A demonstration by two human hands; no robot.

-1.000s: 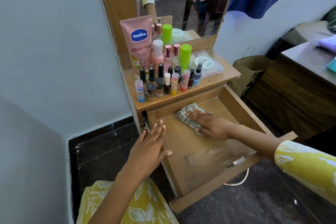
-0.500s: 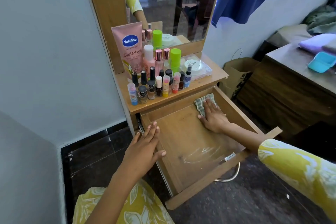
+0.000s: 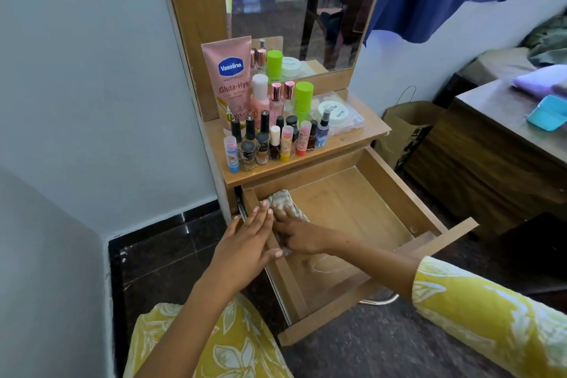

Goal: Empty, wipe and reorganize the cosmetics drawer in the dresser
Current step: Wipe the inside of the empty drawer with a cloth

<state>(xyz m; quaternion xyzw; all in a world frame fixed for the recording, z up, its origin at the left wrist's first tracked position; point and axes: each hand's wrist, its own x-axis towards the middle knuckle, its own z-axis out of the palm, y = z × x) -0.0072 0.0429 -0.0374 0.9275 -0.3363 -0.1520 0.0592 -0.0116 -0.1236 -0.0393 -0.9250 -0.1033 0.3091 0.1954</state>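
The wooden drawer of the dresser stands pulled out, with only a checked cloth inside, at its back left corner. My right hand presses flat on that cloth with fingers spread. My left hand rests with straight fingers on the drawer's left wall, thumb over the rim. On the dresser top stand the cosmetics: a pink Vaseline tube, several nail polish bottles, lip balms, a green-capped bottle and a clear box holding a white jar.
A mirror rises behind the cosmetics. A paper bag stands on the floor right of the dresser, beside a low wooden table with a teal box. A white wall lies to the left. The floor is dark tile.
My right hand slid the cloth from the back right of the drawer across to the back left corner. My left hand stayed on the left wall.
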